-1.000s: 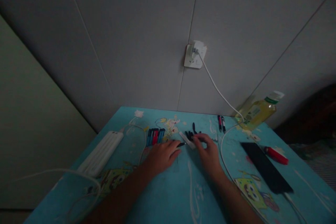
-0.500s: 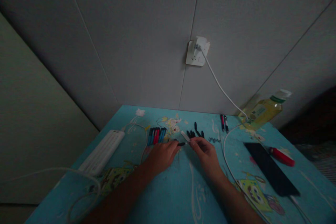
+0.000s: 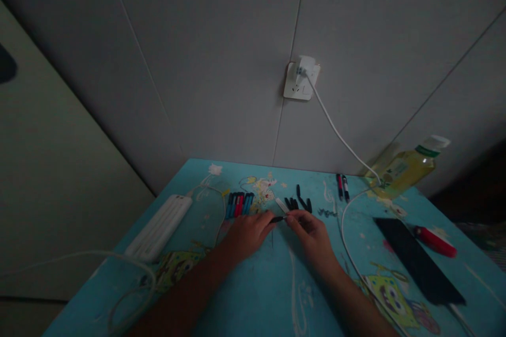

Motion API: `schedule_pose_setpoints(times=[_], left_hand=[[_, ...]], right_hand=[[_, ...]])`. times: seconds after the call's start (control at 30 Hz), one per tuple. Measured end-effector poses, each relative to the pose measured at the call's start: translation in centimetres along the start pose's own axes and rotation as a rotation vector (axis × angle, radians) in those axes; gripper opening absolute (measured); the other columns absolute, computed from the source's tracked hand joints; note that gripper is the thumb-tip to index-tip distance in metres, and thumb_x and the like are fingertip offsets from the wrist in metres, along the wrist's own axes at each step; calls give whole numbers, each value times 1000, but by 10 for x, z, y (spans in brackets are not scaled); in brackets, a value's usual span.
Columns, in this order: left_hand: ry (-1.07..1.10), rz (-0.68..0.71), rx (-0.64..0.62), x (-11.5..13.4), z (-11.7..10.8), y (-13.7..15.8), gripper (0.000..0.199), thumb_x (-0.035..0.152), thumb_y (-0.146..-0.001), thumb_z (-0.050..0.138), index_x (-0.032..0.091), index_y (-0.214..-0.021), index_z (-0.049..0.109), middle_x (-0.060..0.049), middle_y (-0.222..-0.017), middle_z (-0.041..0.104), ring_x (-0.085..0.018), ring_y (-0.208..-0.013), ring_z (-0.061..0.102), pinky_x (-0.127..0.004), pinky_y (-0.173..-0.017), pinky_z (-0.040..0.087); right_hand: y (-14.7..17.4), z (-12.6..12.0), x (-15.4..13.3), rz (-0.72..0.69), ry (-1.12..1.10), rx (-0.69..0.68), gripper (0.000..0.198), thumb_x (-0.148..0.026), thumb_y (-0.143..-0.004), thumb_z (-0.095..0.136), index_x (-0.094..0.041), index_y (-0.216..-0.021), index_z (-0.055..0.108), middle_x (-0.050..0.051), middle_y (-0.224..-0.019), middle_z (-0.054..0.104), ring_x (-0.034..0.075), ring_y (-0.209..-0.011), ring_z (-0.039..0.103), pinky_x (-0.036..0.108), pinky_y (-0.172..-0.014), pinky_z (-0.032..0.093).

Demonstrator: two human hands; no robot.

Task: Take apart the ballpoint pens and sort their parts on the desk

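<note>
My left hand (image 3: 248,233) is closed around a slim black pen part (image 3: 278,219), which points to the right. At its tip, the fingers of my right hand (image 3: 313,234) pinch something too small to make out. Just beyond the fingers lie a pale flat strip (image 3: 281,205) and several short black pen pieces (image 3: 291,204). Past my left hand is a row of pens (image 3: 239,205) in blue and red with dark ends. Small dark coils (image 3: 327,212), perhaps springs, lie to the right.
A white power strip (image 3: 160,227) stands at left, its cable looping near my left forearm. At right are two pens (image 3: 342,188), a white cable (image 3: 344,237), a black flat device (image 3: 419,260), a red-handled object (image 3: 435,242) and a tilted bottle of yellow liquid (image 3: 411,171).
The view has shifted slightly, so the scene sits a little further right. Both hands keep almost the same pose, with the black pen part still between them.
</note>
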State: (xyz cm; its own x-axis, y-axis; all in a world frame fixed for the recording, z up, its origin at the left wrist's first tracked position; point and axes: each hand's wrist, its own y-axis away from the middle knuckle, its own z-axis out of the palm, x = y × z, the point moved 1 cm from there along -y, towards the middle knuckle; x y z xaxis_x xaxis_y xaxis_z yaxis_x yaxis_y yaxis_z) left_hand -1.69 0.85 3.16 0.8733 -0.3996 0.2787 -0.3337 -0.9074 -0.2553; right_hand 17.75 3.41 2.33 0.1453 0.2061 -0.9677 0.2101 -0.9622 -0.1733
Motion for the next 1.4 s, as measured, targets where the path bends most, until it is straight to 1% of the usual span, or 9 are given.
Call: schedule_pose_setpoints(times=[0.2, 0.37, 0.57, 0.67, 0.87, 0.97, 1.13, 1.3, 1.4], left_hand=[[-54, 35, 12, -1, 2, 1, 27, 34, -101, 39, 22, -110, 61, -4, -91, 72, -19, -81, 70, -28, -69, 52], [-75, 54, -15, 0, 2, 2, 29, 40, -100, 41, 21, -105, 61, -4, -86, 70, -20, -78, 69, -29, -67, 51], [-101, 136, 4, 1, 5, 4, 24, 43, -97, 48, 23, -100, 61, -1, -83, 69, -19, -76, 68, -27, -61, 48], [-88, 157, 9, 1, 8, 4, 20, 39, -96, 51, 23, -98, 63, -1, -83, 69, -19, -77, 68, -27, -62, 48], [-80, 86, 5, -5, 14, 3, 22, 36, -98, 47, 22, -103, 63, -3, -84, 72, -20, -76, 70, -30, -64, 51], [-85, 87, -13, -5, 17, 3, 22, 37, -97, 49, 21, -100, 63, -3, -82, 72, -21, -74, 70, -30, -62, 51], [-68, 138, 15, -2, 19, 4, 19, 36, -95, 54, 22, -102, 65, -3, -84, 72, -21, -78, 70, -30, -66, 53], [-81, 119, 43, -8, 24, 3, 23, 34, -97, 50, 21, -107, 65, -5, -86, 73, -20, -78, 71, -30, -69, 54], [-104, 129, 67, -12, 26, 2, 26, 35, -99, 46, 20, -108, 65, -6, -88, 73, -20, -80, 70, -30, -71, 54]], right_hand=[[0, -1, -7, -78, 178, -50, 24, -41, -90, 59, -19, -94, 68, 5, -86, 70, 20, -79, 63, 30, -73, 48], [0, -2, -9, -125, 284, -139, 24, -39, -92, 56, -18, -95, 68, 5, -89, 70, 19, -81, 63, 27, -71, 48], [3, -2, -1, -159, 447, -162, 41, -40, -97, 47, -17, -66, 59, 0, -61, 58, 14, -58, 54, 25, -59, 40], [2, -3, 2, -139, 479, -173, 47, -40, -99, 41, -17, -60, 55, -1, -54, 53, 12, -52, 50, 25, -55, 37], [-4, -10, -7, -189, 378, -198, 24, -40, -92, 55, -18, -93, 65, 3, -83, 66, 17, -75, 60, 26, -68, 44], [-5, -11, -4, -195, 393, -233, 25, -39, -94, 54, -18, -85, 64, 2, -77, 64, 16, -71, 59, 25, -67, 44], [-2, -11, 2, -191, 481, -216, 46, -40, -100, 40, -18, -64, 59, 0, -59, 57, 13, -57, 54, 25, -59, 40], [-3, -14, -5, -296, 454, -218, 25, -40, -94, 55, -20, -102, 67, 5, -89, 68, 18, -84, 62, 29, -78, 46], [-5, -17, -6, -348, 470, -263, 21, -38, -91, 61, -22, -104, 67, 4, -91, 69, 18, -88, 63, 31, -84, 45]])
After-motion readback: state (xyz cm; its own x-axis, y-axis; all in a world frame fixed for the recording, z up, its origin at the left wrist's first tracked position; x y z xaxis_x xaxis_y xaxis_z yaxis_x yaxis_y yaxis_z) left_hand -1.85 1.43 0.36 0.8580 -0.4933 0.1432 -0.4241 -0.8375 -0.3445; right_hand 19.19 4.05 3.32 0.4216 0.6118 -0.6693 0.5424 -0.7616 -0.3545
